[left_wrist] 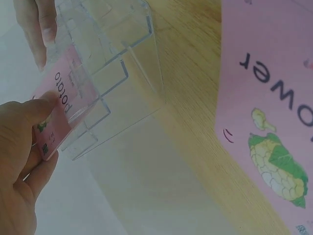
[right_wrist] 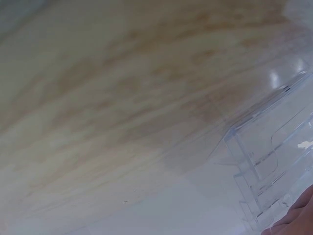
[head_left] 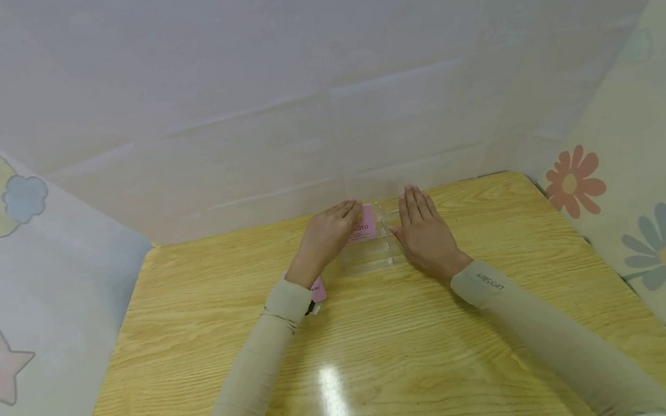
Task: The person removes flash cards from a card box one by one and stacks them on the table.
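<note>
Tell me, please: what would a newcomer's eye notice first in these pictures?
Probably the pink potato card, which the left hand pinches at the clear rack. Another pink card, with a cauliflower picture, lies on the table, nearer the person than the rack. Beyond the table's right edge, a red flower stands out on the wall.

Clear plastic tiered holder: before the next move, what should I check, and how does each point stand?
1. Left hand pinches the pink rectangular "potato" card: ok.
2. Card fully seated in the clear plastic tiered holder: cannot tell.
3. Straight-fingered right hand touching the holder: cannot tell.
4. Holder standing on the yellow wood-grain table: ok.
5. Pink cauliflower-picture card clear of the holder: ok, it lies apart.
</note>
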`<state>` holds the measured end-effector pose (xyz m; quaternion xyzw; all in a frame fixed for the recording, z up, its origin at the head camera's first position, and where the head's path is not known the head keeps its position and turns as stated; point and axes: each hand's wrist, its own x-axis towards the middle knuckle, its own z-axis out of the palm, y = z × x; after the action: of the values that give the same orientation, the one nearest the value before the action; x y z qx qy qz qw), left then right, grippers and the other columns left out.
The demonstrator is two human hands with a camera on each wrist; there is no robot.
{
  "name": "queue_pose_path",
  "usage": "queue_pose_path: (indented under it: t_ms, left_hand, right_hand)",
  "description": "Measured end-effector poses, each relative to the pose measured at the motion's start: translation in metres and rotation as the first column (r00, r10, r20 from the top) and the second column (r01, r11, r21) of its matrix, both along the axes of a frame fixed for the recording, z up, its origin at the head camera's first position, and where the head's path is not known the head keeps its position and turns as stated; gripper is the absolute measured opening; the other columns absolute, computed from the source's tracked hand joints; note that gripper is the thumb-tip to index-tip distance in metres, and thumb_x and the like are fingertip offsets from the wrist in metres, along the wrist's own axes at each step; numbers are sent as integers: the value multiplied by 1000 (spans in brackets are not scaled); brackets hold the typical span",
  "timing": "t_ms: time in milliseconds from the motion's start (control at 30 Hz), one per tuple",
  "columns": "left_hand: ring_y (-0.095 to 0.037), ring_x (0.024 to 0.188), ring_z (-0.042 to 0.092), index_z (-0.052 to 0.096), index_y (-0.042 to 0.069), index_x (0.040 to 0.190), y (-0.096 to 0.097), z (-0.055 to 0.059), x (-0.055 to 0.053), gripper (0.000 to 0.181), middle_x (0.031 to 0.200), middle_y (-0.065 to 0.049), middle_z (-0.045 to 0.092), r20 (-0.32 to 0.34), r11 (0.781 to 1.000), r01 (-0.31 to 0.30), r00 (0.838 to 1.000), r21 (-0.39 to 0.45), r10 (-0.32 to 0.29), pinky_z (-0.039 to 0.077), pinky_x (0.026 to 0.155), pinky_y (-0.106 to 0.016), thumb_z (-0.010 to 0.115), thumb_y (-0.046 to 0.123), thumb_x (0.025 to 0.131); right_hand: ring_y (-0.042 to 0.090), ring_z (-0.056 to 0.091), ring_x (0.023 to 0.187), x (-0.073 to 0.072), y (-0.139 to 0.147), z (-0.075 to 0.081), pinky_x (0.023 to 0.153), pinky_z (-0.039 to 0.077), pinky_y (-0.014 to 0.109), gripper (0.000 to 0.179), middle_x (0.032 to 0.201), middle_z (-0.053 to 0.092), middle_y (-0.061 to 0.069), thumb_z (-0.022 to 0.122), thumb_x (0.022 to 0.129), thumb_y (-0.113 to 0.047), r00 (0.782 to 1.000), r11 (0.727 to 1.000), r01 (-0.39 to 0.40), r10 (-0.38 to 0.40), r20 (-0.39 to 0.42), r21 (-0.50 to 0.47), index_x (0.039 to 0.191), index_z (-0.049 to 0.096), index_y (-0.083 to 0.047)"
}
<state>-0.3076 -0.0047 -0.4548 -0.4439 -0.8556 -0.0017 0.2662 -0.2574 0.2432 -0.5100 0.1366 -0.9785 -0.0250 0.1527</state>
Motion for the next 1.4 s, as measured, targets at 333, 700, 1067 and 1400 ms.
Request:
queue_pose_path:
  t_ms: [333, 700, 1067, 1400]
  left_hand:
    - [-20, 110, 78, 74, 10, 127, 0, 9, 1, 28, 130, -7, 76, 80, 998, 23, 996, 59, -28, 65, 83, -27, 67, 22, 103]
    - [-15, 89, 80, 78, 14, 125, -1, 28, 0, 25, 117, -4, 81, 393, 994, -33, 919, 106, -11, 66, 81, -30, 69, 17, 103]
    - [-21, 107, 79, 78, 8, 125, -1, 41, -11, 25, 120, -8, 80, 575, 993, -12, 816, 113, -56, 64, 94, -32, 68, 17, 104]
    - [-24, 114, 76, 77, 6, 125, 0, 56, -18, 25, 125, -10, 78, 676, 997, 7, 734, 80, -59, 62, 101, -37, 62, 13, 107]
  right_hand:
    - [47, 8, 164, 1, 0, 2, 136, 10, 57, 76, 172, 5, 35, 34, 114, -43, 1000, 1000, 4, -4, 22, -8, 161, 17, 15]
    - [47, 8, 164, 1, 0, 2, 136, 10, 57, 76, 172, 7, 35, 33, 114, -42, 1000, 1000, -2, 2, 16, -3, 161, 16, 15]
    - [46, 8, 164, 2, -1, 4, 136, 11, 57, 75, 172, 7, 35, 34, 114, -42, 1000, 1000, 0, 1, 26, -15, 161, 19, 15]
    - [46, 5, 164, 4, -1, 6, 136, 9, 57, 76, 172, 5, 35, 32, 115, -43, 999, 1000, 4, -2, 46, -24, 162, 15, 15]
